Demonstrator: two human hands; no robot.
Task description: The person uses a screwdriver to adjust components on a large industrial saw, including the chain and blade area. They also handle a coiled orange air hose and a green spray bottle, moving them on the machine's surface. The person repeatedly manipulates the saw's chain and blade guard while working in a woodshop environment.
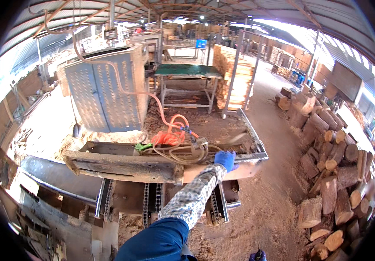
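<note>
Navy cloth covers the near end of the stretched arm, and below the fingers, at the lower edge, sits a small dark shape (258,255); I can't tell whether it is a shoe or the right hand, so I can't say what those fingers do. A patterned sleeve (196,195) runs up to the wrist, likely worn to keep dust off. Nearer to me than the fingers and to their left, chains (146,202) lie in straight tracks, probably so that they run true.

The left hand (226,161), in a blue glove, rests on the right end of a long dusty beam (124,167). Its fingers look bent over the edge, perhaps for a steady hold, but I can't tell whether they close on anything. Just left of them an orange hose (170,138) lies in loops on the beam, seemingly slack kept handy; its line hangs from overhead, likely to stay off the ground.

Well right of the fingers, logs (335,152) lean on one another in a heap. Beyond them stand a grey cabinet (104,91), a green-topped table (187,70) and boards (235,74) stacked inside upright posts, presumably to stop them toppling.
</note>
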